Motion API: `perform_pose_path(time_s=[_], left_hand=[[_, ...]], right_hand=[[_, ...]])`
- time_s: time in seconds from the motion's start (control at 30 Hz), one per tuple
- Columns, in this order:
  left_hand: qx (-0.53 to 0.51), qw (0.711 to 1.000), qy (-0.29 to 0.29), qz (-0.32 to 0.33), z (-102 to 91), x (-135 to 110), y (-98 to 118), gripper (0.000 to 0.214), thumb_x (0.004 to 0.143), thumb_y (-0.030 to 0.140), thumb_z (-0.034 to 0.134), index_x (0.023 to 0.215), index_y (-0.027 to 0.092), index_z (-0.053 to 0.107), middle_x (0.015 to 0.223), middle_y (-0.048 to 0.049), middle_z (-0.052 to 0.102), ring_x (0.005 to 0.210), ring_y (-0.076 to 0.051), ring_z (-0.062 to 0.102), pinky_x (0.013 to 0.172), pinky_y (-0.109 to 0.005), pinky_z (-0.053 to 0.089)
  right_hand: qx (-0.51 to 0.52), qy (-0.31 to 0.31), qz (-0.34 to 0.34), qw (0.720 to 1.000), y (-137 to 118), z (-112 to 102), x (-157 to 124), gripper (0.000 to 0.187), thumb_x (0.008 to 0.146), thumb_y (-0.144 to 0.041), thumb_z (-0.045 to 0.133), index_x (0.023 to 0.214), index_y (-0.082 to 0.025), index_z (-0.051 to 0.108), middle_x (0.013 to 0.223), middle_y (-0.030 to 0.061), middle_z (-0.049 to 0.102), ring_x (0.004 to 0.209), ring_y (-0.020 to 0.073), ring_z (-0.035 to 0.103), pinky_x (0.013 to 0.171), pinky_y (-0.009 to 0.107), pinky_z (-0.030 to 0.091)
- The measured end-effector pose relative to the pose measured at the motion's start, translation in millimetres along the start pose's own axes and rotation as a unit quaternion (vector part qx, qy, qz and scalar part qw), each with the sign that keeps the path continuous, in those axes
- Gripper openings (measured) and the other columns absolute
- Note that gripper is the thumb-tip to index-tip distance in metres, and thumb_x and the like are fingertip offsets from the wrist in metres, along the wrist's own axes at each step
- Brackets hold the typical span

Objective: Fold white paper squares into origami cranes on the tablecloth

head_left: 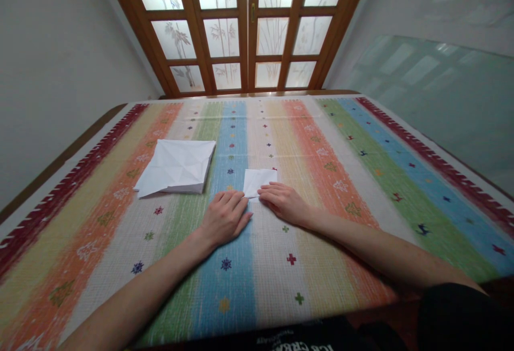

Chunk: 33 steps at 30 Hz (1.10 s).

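Observation:
A small folded square of white paper [259, 178] lies on the striped tablecloth in front of me. My left hand [227, 216] rests at its lower left corner, fingertips touching the edge and thumb stretched out on the cloth. From the right, my right hand [283, 201] lays its fingers flat over the paper's lower right part. Neither hand is wrapped round anything. To the left, beyond my left hand, sits a stack of larger creased white paper sheets [180, 163], with the top sheet slightly askew.
The colourful striped tablecloth [321, 265] covers the table, whose brown edge [56, 174] shows at the left. Wooden doors with frosted panes [225, 37] stand beyond the far side. A pale glass panel [441, 88] is against the right wall.

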<state>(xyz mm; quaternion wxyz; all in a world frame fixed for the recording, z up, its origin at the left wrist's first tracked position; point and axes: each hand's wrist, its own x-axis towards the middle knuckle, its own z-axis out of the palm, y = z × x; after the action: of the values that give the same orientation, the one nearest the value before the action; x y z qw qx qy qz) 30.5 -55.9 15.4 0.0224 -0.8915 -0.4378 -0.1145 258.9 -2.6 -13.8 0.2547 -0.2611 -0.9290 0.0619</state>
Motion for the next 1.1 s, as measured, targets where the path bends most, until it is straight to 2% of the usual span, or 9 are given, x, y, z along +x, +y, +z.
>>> perform_pose_path(time_s=[0.13,0.23,0.3,0.4,0.5,0.63,0.87,1.0,1.1], left_hand=[[-0.012,0.995,-0.078,0.055,10.2,11.0,-3.0,0.076,0.091,0.062,0.038,0.146,0.011,0.032,0.153,-0.019,0.035,0.144,-0.03,0.027,0.114,-0.048,0.02],[-0.01,0.99,-0.127,0.057,17.2,12.5,-5.0,0.085,0.09,0.068,0.033,0.151,0.01,0.021,0.156,-0.0201,0.027,0.148,-0.029,0.018,0.116,-0.049,0.015],[-0.012,0.989,-0.132,0.059,18.7,11.3,-5.8,0.087,0.089,0.069,0.032,0.151,0.01,0.02,0.157,-0.0206,0.024,0.148,-0.029,0.015,0.116,-0.05,0.014],[-0.015,0.989,-0.131,0.06,18.5,9.3,-5.8,0.086,0.088,0.069,0.033,0.151,0.011,0.021,0.156,-0.0205,0.025,0.148,-0.03,0.016,0.117,-0.052,0.014],[-0.015,0.992,-0.119,0.046,18.5,7.5,-4.9,0.087,0.087,0.069,0.037,0.151,0.012,0.021,0.156,-0.0206,0.026,0.147,-0.032,0.019,0.116,-0.054,0.014],[-0.013,0.993,-0.113,0.035,18.1,4.2,-4.9,0.087,0.085,0.07,0.042,0.15,0.013,0.025,0.156,-0.0201,0.028,0.146,-0.033,0.021,0.117,-0.054,0.013],[-0.019,0.993,-0.108,0.038,12.7,-2.3,-10.6,0.085,0.086,0.07,0.04,0.148,0.013,0.03,0.154,-0.0173,0.034,0.144,-0.032,0.027,0.116,-0.053,0.016],[-0.014,0.996,-0.081,0.04,7.2,7.0,-11.5,0.064,0.09,0.058,0.047,0.136,0.015,0.046,0.144,-0.0159,0.049,0.136,-0.032,0.04,0.112,-0.052,0.024],[0.015,0.997,-0.051,0.056,3.1,23.5,-8.1,0.038,0.092,0.046,0.053,0.114,0.015,0.057,0.123,-0.0154,0.063,0.121,-0.03,0.054,0.105,-0.05,0.034]], right_hand=[[0.031,-0.005,0.027,0.999,-2.9,-9.2,3.8,0.021,0.094,-0.02,0.049,0.101,-0.017,0.068,0.106,0.0101,0.074,0.098,0.0201,0.068,0.095,0.04,0.049],[0.056,-0.016,0.094,0.994,1.9,-15.3,13.5,0.025,0.096,-0.027,0.046,0.103,-0.017,0.068,0.101,0.0092,0.074,0.095,0.0192,0.068,0.088,0.036,0.052],[0.044,-0.011,0.132,0.99,9.0,-14.4,22.8,0.031,0.098,-0.028,0.041,0.113,-0.016,0.065,0.112,0.0111,0.071,0.106,0.0197,0.066,0.092,0.037,0.051],[-0.028,-0.048,0.106,0.993,20.0,-4.8,35.8,0.042,0.098,-0.03,0.04,0.134,-0.012,0.053,0.142,0.0164,0.051,0.135,0.0245,0.045,0.11,0.045,0.038],[-0.072,-0.122,0.071,0.987,27.6,5.7,40.8,0.051,0.098,-0.034,0.039,0.142,-0.008,0.043,0.15,0.0186,0.04,0.141,0.0268,0.035,0.115,0.047,0.03],[-0.088,-0.159,0.071,0.981,35.1,7.9,33.5,0.059,0.098,-0.042,0.038,0.147,-0.01,0.035,0.153,0.0176,0.033,0.144,0.0267,0.03,0.116,0.048,0.027],[-0.094,-0.147,0.117,0.978,49.6,-8.0,-0.2,0.055,0.099,-0.043,0.034,0.15,-0.021,0.031,0.154,0.0113,0.035,0.143,0.0287,0.031,0.115,0.055,0.024],[-0.092,-0.155,0.15,0.972,54.9,-21.2,-15.7,0.053,0.1,-0.04,0.031,0.149,-0.023,0.032,0.153,0.0094,0.037,0.143,0.0313,0.031,0.114,0.059,0.025],[-0.093,-0.148,0.18,0.968,53.9,-29.9,-20.8,0.053,0.099,-0.038,0.032,0.15,-0.022,0.031,0.155,0.0111,0.033,0.144,0.032,0.029,0.113,0.06,0.026]])
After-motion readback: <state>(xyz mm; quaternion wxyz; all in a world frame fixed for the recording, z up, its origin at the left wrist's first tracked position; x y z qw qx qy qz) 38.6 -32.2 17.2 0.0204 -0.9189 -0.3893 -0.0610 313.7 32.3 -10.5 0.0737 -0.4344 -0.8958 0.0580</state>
